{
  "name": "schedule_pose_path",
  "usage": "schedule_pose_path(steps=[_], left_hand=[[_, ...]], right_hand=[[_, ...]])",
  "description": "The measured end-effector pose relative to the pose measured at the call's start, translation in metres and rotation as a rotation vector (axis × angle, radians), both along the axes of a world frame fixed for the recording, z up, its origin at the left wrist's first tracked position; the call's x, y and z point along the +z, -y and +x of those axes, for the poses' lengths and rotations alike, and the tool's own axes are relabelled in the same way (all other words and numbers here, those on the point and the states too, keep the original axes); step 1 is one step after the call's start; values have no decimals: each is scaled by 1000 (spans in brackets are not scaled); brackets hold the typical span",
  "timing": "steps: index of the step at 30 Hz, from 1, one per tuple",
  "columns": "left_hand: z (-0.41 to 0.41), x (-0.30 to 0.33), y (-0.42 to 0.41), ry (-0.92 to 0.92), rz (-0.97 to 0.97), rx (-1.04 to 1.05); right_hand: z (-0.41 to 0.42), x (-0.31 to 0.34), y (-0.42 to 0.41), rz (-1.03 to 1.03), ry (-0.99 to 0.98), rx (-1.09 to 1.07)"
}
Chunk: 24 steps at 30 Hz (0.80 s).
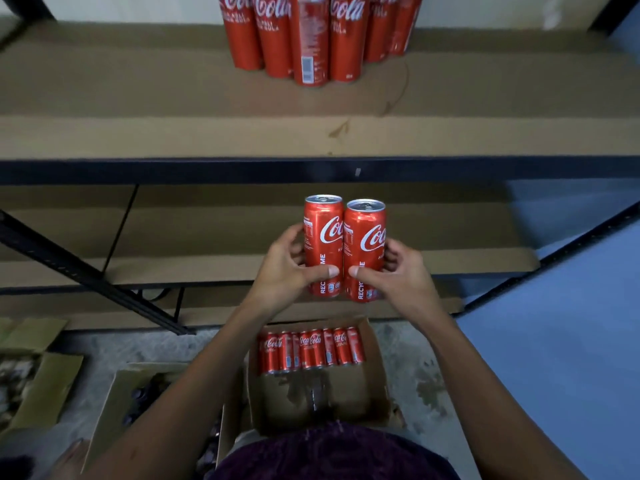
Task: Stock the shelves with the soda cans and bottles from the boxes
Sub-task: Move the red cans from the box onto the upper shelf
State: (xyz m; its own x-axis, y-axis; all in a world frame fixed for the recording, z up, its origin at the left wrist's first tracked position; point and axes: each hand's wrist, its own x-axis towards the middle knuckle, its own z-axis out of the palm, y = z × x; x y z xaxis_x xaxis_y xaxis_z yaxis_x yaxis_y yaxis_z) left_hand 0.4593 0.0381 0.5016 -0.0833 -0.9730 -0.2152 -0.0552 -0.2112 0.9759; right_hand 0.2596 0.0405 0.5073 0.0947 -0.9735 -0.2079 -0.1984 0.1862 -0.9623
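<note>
Two tall red aluminium soda cans (344,247), touching and upright, were held below the cardboard-lined shelf's (207,133) front edge, one gripped in the left hand (289,268), one in the right hand (401,271); either might have clipped that edge and slipped.

Both forearms are bare from the lower frame edge up to the fingers, with no sleeve, watch, ring or glove showing anywhere behind the fingers. The left hand (289,268) and right hand (398,271) have short, plain, unpainted nails at the thumb tips. Well back from the fingers, at the bottom edge, a dark purple, fuzzy knitted garment (332,455) covers the torso.
</note>
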Motion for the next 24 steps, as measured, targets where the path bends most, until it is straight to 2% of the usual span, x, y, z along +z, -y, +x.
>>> schedule_pose_path(steps=[13, 24], left_hand=[[10, 118, 40, 32, -319, -18], [-33, 137, 134, 30, -538, 82]], right_hand=[[2, 109, 47, -316, 21, 58], [-22, 137, 127, -478, 49, -78]])
